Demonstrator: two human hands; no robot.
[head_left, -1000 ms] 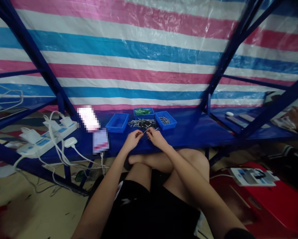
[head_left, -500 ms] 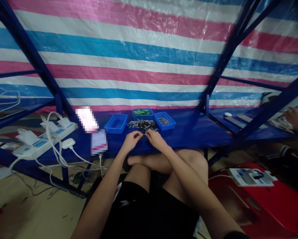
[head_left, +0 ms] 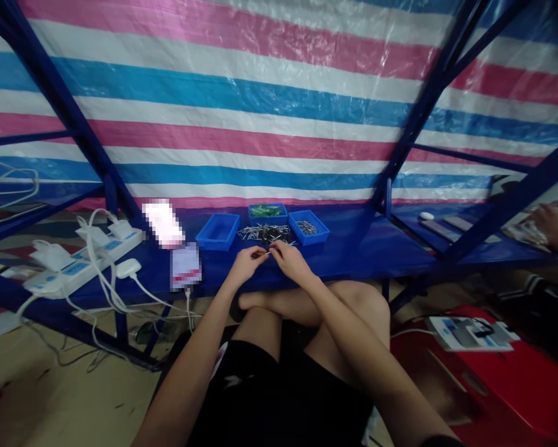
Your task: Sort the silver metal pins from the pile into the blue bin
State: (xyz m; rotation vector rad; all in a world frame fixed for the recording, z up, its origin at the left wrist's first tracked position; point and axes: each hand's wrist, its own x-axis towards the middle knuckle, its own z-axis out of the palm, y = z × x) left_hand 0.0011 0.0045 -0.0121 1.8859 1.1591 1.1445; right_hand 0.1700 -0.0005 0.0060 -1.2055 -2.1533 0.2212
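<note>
My left hand (head_left: 247,261) and my right hand (head_left: 291,259) meet fingertip to fingertip over the front of the blue table. Between them a thin silvery metal pin (head_left: 268,253) shows, its ends hidden in the pinching fingers of both hands. Just beyond my fingertips lies a pile of loose metal pins (head_left: 255,232), with dark pieces mixed in at its right. Behind the pile stands a blue tray (head_left: 268,220) with green material. A second blue tray (head_left: 318,238) to the right holds metal pins, and a bare blue tray (head_left: 214,244) sits to the left.
On the left are a white power strip (head_left: 84,264) with plugs and cables, a white charger (head_left: 128,268) and two blurred-out devices. Blue metal posts (head_left: 400,139) frame the table. At the right, another person's hand (head_left: 547,220) and a red stool (head_left: 507,379) are visible.
The pin between my fingers has tilted slightly, and my fingertips have shifted a little closer together. The trays and pile stay where they were.
</note>
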